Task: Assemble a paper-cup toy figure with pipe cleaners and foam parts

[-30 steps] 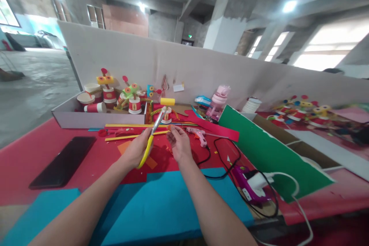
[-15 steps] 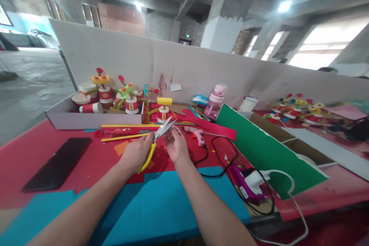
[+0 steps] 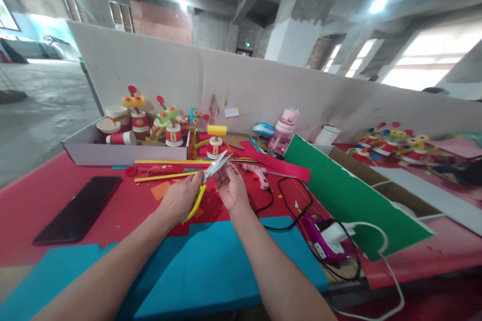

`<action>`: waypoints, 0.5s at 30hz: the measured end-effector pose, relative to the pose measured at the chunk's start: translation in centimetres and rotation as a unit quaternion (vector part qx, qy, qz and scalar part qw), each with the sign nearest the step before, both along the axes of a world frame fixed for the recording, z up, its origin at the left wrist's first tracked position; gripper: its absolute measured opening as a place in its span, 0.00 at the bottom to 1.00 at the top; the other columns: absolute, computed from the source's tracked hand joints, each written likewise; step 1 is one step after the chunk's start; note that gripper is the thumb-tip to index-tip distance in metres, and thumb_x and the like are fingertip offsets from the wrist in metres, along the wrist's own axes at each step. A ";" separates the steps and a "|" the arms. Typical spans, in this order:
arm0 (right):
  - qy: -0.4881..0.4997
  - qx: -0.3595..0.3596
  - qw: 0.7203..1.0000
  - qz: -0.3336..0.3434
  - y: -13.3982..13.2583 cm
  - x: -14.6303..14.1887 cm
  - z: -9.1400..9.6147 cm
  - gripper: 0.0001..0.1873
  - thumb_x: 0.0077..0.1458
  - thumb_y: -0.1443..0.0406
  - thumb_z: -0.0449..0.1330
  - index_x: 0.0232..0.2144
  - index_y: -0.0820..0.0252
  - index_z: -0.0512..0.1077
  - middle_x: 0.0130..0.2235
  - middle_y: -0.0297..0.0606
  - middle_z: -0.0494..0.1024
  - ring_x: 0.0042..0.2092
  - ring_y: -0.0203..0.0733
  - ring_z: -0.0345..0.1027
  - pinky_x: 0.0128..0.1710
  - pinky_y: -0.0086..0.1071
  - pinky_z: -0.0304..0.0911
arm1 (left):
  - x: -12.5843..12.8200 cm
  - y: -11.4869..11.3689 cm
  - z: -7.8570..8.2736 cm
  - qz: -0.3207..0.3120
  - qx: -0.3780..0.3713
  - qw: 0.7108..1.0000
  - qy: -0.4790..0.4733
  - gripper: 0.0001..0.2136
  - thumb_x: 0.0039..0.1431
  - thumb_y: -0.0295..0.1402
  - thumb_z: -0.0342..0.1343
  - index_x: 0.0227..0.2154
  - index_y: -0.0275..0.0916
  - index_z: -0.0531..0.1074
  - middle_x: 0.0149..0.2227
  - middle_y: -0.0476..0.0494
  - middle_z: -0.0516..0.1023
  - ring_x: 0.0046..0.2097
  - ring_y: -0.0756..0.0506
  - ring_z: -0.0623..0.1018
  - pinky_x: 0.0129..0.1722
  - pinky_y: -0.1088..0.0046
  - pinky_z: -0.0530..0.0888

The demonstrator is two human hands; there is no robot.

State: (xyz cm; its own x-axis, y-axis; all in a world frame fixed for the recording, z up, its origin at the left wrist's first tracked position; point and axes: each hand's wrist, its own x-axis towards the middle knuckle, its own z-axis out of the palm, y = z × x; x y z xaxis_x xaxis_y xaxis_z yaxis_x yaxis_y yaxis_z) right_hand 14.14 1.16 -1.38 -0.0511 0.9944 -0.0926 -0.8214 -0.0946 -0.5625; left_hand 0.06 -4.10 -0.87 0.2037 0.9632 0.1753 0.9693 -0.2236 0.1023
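My left hand (image 3: 183,195) is closed around a pair of scissors (image 3: 216,165) near the pivot. Their silver blades point up and away, and the yellow handles (image 3: 196,205) hang below, beside the palm. My right hand (image 3: 232,188) is beside the blades, palm turned up and fingers loosely bent. Its fingertips lie close to the metal; whether they touch it I cannot tell. Beyond the blade tips stands a red-and-white paper cup (image 3: 215,147) with a yellow paper roll (image 3: 217,130) above it and coiled paper arms.
A pink glue gun (image 3: 257,174) lies right of my hands, its black cord running to a purple power strip (image 3: 324,241). Blue sheets (image 3: 211,266) cover the front edge. At left are a black phone-like slab (image 3: 79,209) and a box (image 3: 126,155) of cup figures; at right, a green board (image 3: 350,193).
The scissor blades look closer together than before. Both hands stay in nearly the same place, and the whole view has shifted slightly.
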 end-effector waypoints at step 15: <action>0.020 -0.009 1.000 0.009 0.0 0.1 0.0 0.06 0.50 0.74 0.62 0.29 0.58 0.75 0.28 0.29 0.81 0.29 0.30 0.74 0.31 0.23 0.69 | 0.0 -0.1 0.0 -0.002 0.005 1.000 0.007 0.17 0.64 0.29 0.41 0.55 0.37 0.55 0.46 0.32 0.76 0.41 0.37 0.80 0.34 0.67 0.72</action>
